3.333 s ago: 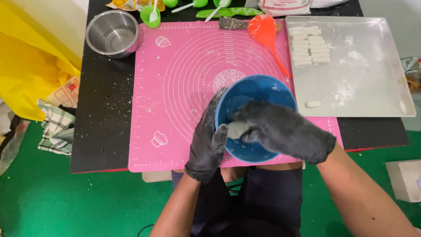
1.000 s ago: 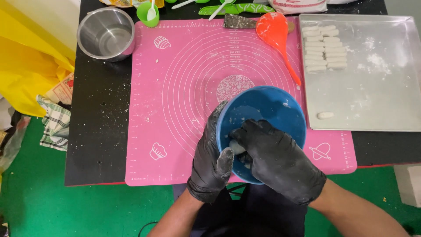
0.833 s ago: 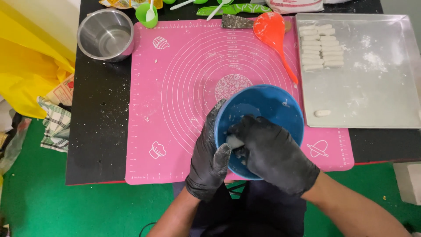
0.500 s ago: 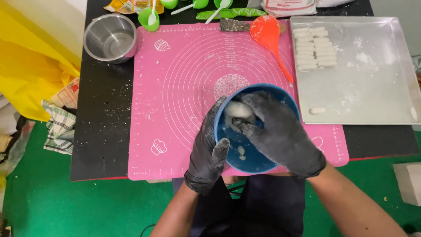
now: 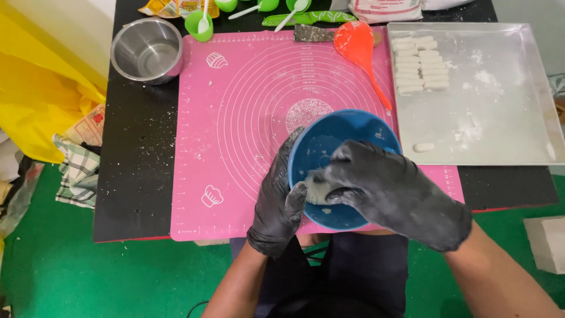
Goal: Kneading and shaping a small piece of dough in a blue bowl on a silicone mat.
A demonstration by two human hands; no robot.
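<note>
The gloved left hand gripped the blue bowl by its rim, steadying it on the pink mat at the tabletop's near edge, while the right hand clenched white dough inside, apparently gathering it.

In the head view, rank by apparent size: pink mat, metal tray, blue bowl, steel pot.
1. pink mat, largest.
2. metal tray.
3. blue bowl, partly hidden by the right hand and raised nearer the camera, so its lead is unsure.
4. steel pot, smallest.
</note>
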